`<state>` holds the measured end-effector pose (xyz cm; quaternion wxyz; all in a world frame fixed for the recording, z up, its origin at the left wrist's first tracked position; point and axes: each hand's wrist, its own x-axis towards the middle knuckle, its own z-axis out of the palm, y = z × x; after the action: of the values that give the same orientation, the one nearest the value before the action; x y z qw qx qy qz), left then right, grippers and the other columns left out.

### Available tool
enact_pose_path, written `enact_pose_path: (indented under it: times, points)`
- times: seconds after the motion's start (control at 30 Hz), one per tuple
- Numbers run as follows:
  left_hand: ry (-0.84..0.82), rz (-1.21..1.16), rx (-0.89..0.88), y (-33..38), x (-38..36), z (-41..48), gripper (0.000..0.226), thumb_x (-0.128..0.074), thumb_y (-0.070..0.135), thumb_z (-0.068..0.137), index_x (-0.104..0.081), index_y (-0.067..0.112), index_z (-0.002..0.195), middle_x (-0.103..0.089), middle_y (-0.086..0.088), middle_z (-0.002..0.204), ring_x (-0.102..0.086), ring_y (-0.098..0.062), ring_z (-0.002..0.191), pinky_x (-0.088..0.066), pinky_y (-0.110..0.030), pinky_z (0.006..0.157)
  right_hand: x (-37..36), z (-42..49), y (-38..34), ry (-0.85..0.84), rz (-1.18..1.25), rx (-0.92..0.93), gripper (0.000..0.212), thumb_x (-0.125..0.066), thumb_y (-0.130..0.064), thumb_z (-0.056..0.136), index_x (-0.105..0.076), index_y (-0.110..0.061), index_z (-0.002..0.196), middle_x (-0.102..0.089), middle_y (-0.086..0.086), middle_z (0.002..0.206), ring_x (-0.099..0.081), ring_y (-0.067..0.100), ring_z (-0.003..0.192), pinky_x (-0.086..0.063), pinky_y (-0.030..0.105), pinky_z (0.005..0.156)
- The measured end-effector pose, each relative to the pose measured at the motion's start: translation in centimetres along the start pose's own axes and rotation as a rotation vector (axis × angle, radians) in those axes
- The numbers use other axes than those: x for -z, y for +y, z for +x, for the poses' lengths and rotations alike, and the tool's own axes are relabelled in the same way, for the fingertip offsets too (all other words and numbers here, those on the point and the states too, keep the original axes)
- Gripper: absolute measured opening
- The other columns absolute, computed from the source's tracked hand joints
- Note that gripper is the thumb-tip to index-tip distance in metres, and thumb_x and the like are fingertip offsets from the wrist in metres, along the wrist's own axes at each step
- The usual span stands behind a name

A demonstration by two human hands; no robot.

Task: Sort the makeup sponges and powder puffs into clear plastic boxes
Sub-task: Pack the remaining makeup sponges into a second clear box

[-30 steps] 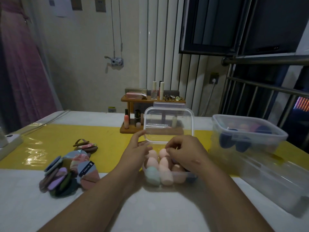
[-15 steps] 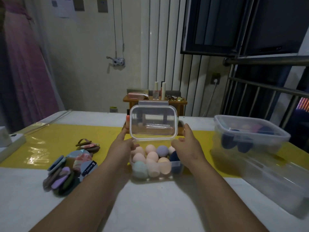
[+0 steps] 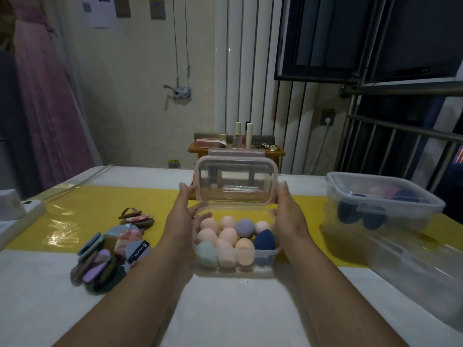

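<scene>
A small clear plastic box (image 3: pixel 265 265) sits in front of me, packed with several egg-shaped makeup sponges (image 3: pixel 228 235) in peach, mint, lilac and navy. Its clear lid (image 3: pixel 236 182) stands upright at the box's far edge. My left hand (image 3: pixel 184 216) holds the lid's left side and my right hand (image 3: pixel 290 216) its right side, fingers stretched along the edges. A pile of flat powder puffs (image 3: pixel 107 256) in mixed colours lies to the left on the table.
A larger lidded clear box (image 3: pixel 380 204) holding dark blue sponges stands at the right on another clear container (image 3: pixel 426 276). A wooden cosmetics rack (image 3: pixel 235 151) stands behind the lid. A white power strip (image 3: pixel 17 214) lies at the far left.
Both hands left the sponges and moved to the lid's two sides. The lid, tilted back a second ago, now stands upright and squarer over the box's far edge.
</scene>
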<state>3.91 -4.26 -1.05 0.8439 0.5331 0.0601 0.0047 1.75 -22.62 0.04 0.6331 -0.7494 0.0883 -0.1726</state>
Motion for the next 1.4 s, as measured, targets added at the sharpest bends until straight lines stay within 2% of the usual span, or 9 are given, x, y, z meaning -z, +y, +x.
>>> enact_pose_path:
  times: [0.1, 0.27, 0.43, 0.63, 0.77, 0.93, 1.03, 1.23, 1.4]
  points:
    - [0.063, -0.003, 0.005, -0.1, 0.4, 0.4, 0.052, -0.034, 0.07, 0.093, -0.064, 0.028, 0.1, -0.066, -0.014, 0.111, -0.062, -0.028, 0.103, -0.049, -0.041, 0.087, 0.7, -0.1, -0.4, 0.069, 0.055, -0.09, 0.062, -0.025, -0.064, 0.099, -0.073, -0.027, 0.085, -0.073, 0.002, 0.097, -0.066, 0.025, 0.096, -0.051, 0.05, 0.094]
    - [-0.011, 0.108, 0.154, 0.6, 0.9, 0.0, 0.061, -0.076, 0.052, 0.057, -0.062, 0.016, 0.103, -0.059, -0.012, 0.096, -0.059, -0.029, 0.09, -0.048, -0.043, 0.079, 1.1, -0.5, 0.1, 0.017, -0.011, -0.127, 0.028, -0.052, -0.041, 0.094, -0.074, -0.024, 0.096, -0.071, 0.002, 0.104, -0.064, 0.024, 0.099, -0.052, 0.051, 0.095]
    - [0.061, 0.331, -0.023, 1.1, 0.8, -0.4, 0.01, -0.06, 0.026, 0.094, -0.061, 0.017, 0.098, -0.058, -0.009, 0.105, -0.057, -0.029, 0.095, -0.053, -0.04, 0.076, 0.9, -0.6, 0.6, 0.077, -0.101, -0.03, 0.023, -0.051, -0.026, 0.099, -0.073, -0.023, 0.106, -0.069, -0.001, 0.114, -0.059, 0.018, 0.105, -0.049, 0.04, 0.099]
    - [0.092, 0.42, -0.102, 0.8, 0.8, -0.6, 0.01, -0.058, 0.016, 0.097, -0.068, 0.016, 0.096, -0.064, -0.005, 0.1, -0.059, -0.023, 0.087, -0.054, -0.043, 0.081, 1.1, -1.0, 1.0, 0.025, -0.172, 0.017, 0.038, -0.054, -0.017, 0.098, -0.061, -0.013, 0.135, -0.059, -0.001, 0.138, -0.052, 0.016, 0.123, -0.037, 0.025, 0.098]
    - [0.028, 0.466, -0.068, 0.9, 0.7, -0.8, 0.01, -0.057, 0.02, 0.098, -0.064, 0.017, 0.103, -0.06, -0.007, 0.1, -0.057, -0.024, 0.083, -0.05, -0.037, 0.07, 1.1, -1.0, 1.0, -0.008, -0.142, 0.031, 0.04, -0.057, -0.021, 0.097, -0.059, -0.014, 0.137, -0.058, 0.0, 0.138, -0.049, 0.01, 0.111, -0.038, 0.025, 0.093]
    - [-0.041, 0.47, -0.008, 0.4, 0.9, -0.7, 0.015, -0.064, 0.03, 0.094, -0.058, 0.024, 0.107, -0.058, -0.006, 0.115, -0.059, -0.029, 0.104, -0.051, -0.046, 0.091, 1.0, -1.1, 1.2, -0.053, -0.223, 0.034, 0.044, -0.06, -0.023, 0.095, -0.056, -0.02, 0.138, -0.056, -0.001, 0.14, -0.051, 0.018, 0.123, -0.041, 0.028, 0.093]
    - [-0.033, 0.677, -0.121, 0.2, 1.2, -0.5, 0.024, -0.062, 0.044, 0.093, -0.056, 0.028, 0.11, -0.053, 0.003, 0.122, -0.054, -0.02, 0.106, -0.045, -0.035, 0.079, 1.3, -1.1, 1.1, -0.086, -0.275, 0.038, 0.041, -0.064, -0.022, 0.093, -0.059, -0.02, 0.134, -0.058, -0.001, 0.137, -0.052, 0.018, 0.122, -0.043, 0.029, 0.093]
    - [-0.141, 1.056, -0.292, 1.3, 1.9, -0.5, 0.026, -0.054, 0.052, 0.094, -0.063, 0.032, 0.108, -0.057, 0.008, 0.111, -0.054, -0.016, 0.11, -0.045, -0.034, 0.084, 2.3, -1.4, 0.3, -0.212, -0.366, 0.117, 0.024, -0.063, -0.026, 0.095, -0.071, -0.026, 0.117, -0.064, -0.004, 0.128, -0.055, 0.015, 0.119, -0.04, 0.026, 0.089]
    - [-0.333, 1.132, -0.163, 2.3, 2.7, -0.8, 0.049, -0.067, 0.058, 0.083, -0.053, 0.038, 0.125, -0.052, 0.006, 0.125, -0.052, -0.015, 0.113, -0.048, -0.033, 0.09, 3.0, -1.7, -0.3, -0.37, -0.423, 0.088, 0.056, -0.08, -0.042, 0.078, -0.061, -0.029, 0.129, -0.058, -0.01, 0.126, -0.055, 0.009, 0.108, -0.045, 0.019, 0.08]
